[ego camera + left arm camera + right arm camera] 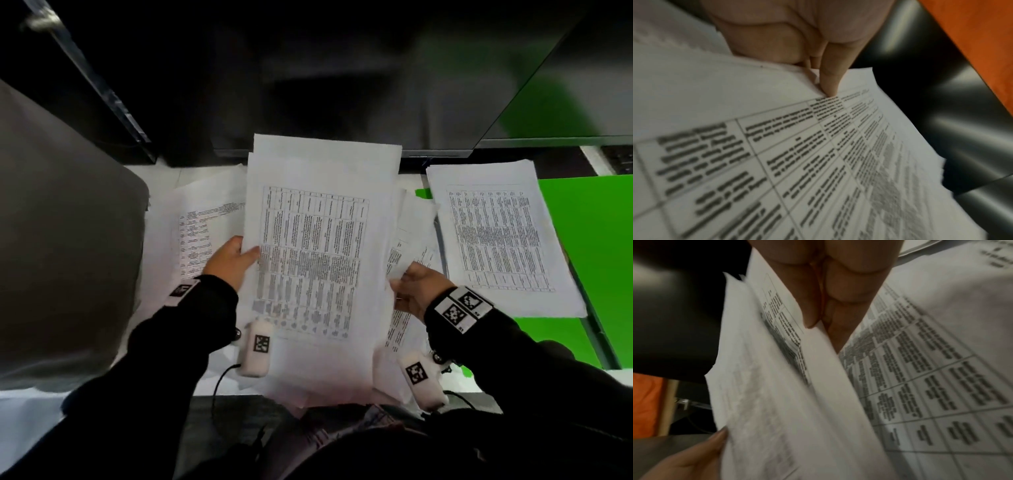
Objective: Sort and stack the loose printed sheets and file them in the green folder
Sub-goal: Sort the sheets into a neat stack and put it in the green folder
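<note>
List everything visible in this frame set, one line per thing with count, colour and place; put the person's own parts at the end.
held sheets: a bundle, count unclear, white with printed tables, raised over the middle of the desk between both hands
sheet pile: one pile, white with printed tables, lying on the green folder at right
loose sheets: several, white, spread on the desk at left under the held bundle
green folder: one, bright green, open flat at right
desk: one, white, under everything
wrist cameras: two, white with black-and-white tags, under the wrists
sleeves: two, black
left hand: grips the bundle's left edge
right hand: pinches sheets at the bundle's right edge
</note>
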`<move>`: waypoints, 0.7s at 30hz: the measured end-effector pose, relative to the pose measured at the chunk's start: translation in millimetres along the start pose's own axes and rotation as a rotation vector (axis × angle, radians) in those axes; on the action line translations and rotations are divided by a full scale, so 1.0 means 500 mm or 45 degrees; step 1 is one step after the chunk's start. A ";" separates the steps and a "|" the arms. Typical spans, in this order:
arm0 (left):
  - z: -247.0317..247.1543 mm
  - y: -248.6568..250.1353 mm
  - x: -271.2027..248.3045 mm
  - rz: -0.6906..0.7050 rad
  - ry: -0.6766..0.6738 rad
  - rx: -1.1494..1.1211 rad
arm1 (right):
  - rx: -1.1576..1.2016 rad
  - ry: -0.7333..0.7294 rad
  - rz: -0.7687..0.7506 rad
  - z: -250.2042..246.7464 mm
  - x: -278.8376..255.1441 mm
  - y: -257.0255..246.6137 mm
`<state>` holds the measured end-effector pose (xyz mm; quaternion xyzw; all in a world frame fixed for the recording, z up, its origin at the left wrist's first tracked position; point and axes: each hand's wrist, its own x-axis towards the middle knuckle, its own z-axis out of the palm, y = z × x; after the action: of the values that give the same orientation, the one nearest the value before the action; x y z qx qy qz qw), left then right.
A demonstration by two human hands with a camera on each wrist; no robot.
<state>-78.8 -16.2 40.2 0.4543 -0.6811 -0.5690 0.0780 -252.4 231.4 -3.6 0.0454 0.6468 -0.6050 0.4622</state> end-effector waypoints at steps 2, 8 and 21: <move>0.029 -0.014 -0.011 -0.081 0.008 -0.031 | -0.038 -0.017 0.004 0.009 -0.004 -0.010; 0.084 -0.042 -0.040 -0.133 -0.008 -0.229 | 0.012 0.222 0.079 0.000 -0.006 -0.036; 0.000 -0.134 0.010 -0.386 0.553 0.249 | -1.151 0.346 0.274 -0.031 -0.019 -0.002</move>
<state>-46.0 -15.5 -18.6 0.6675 -0.6244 -0.3951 0.0919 -255.9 248.9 1.0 -0.0148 0.8911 -0.2007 0.4067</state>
